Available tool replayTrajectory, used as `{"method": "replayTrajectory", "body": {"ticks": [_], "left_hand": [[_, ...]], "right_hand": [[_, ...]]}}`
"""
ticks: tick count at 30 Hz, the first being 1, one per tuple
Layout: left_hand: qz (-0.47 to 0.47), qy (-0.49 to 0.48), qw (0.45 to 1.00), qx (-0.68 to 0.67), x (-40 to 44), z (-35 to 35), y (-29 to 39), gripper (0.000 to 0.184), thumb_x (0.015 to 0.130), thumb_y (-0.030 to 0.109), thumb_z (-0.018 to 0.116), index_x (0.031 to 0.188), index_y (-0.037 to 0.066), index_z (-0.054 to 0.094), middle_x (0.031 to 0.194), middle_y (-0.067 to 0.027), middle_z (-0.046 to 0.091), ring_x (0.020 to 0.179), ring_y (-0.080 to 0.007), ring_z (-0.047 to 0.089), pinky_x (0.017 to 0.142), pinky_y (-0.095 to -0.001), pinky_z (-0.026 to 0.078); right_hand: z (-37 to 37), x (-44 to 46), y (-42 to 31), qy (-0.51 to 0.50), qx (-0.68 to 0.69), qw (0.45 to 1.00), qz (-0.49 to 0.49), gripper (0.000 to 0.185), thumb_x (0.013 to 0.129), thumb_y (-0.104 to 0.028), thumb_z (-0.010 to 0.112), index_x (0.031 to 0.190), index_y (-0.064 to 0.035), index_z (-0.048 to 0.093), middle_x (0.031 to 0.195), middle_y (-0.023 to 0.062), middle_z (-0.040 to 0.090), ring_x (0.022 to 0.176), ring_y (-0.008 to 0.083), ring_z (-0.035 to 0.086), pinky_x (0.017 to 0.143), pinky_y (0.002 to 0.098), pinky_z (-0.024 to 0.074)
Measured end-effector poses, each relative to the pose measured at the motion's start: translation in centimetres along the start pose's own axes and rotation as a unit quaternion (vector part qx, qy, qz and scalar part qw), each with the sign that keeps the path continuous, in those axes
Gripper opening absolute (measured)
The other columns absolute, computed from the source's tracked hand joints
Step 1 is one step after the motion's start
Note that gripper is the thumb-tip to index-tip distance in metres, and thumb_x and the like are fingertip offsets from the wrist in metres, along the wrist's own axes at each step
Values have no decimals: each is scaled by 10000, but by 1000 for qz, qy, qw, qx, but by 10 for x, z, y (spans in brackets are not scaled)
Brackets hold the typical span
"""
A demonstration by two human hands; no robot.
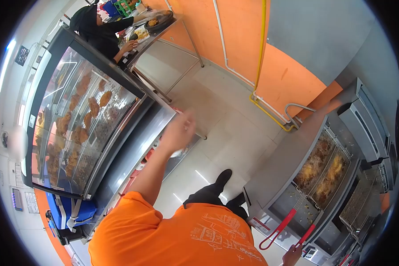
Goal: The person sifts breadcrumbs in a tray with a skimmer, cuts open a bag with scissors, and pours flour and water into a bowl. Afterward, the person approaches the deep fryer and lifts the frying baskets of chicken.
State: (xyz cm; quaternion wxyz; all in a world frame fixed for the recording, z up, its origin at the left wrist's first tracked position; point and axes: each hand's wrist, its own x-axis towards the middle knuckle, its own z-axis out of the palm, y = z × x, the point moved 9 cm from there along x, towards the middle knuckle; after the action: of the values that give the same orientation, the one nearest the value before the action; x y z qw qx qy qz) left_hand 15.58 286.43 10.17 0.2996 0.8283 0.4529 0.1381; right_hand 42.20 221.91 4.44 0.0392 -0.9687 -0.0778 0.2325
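Observation:
My left hand (180, 130) is raised in front of me, past the edge of the steel counter (157, 126). Motion smears its fingers, and I see nothing clear in it. At the lower right, my right hand (291, 256) is closed around the end of a red fryer basket handle (307, 233). A second red handle (279, 230) rests beside it, out of my grasp. Both handles lead to wire baskets in the deep fryer (270, 177), where battered food (330, 181) sits in bubbling oil.
To the left stands a glass display case (82, 119) with fried chicken pieces. Below it is a blue bag (77, 210). At the back, a co-worker in black (91, 26) works at a steel table (164, 33). An unused wire basket (359, 204) hangs at right.

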Motion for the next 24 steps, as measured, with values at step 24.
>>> {"method": "replayTrajectory", "body": {"ticks": [24], "left_hand": [[-328,-331,880,93,-295,186,-305,563,825,406,568,1263,53,570,1260,-190,584,1197,-344,533,1029,-393,408]], "right_hand": [[53,43,65,70,-59,985,-149,467,885,-306,584,1183,50,535,1000,279,616,878,402,606,802,468,479]]}}
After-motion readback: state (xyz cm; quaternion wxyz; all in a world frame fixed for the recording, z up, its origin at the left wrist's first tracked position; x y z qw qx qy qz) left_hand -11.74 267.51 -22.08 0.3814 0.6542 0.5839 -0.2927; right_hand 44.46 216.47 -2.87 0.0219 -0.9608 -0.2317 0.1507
